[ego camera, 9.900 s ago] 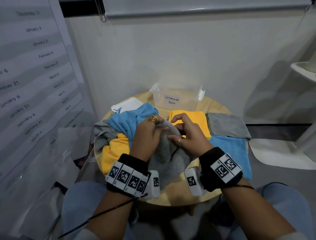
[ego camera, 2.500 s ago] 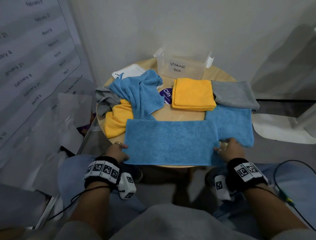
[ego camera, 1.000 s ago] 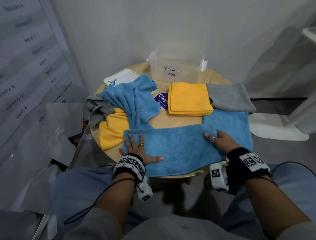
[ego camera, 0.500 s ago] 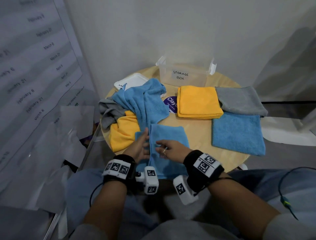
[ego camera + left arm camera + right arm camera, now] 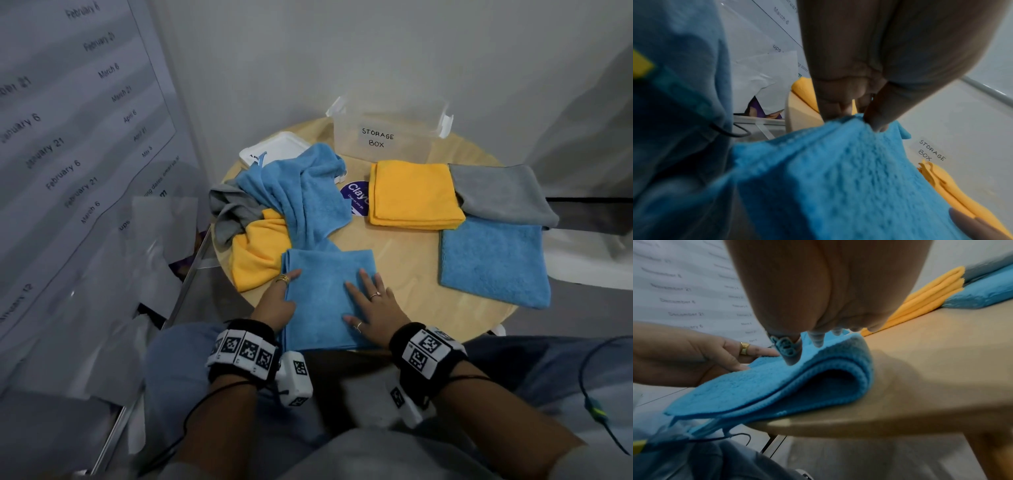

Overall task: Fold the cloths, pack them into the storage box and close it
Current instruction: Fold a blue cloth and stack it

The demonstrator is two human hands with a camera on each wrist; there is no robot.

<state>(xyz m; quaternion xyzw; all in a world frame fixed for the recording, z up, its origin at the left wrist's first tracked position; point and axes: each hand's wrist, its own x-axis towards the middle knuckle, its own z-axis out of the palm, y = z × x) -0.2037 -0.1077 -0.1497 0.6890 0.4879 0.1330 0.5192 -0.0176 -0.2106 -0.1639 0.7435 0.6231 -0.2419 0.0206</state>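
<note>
**Blue cloth flattened under both my palms**

Blue folded cloth lies at the near edge of the round table. My right hand presses flat on it, fingers spread. My left hand lies along its left edge, fingers straight, gripping nothing. Beyond sit the yellow folded cloth, then the storage box, lid off.

white lid half under loose blue cloth, purple sticker partly covered
</note>
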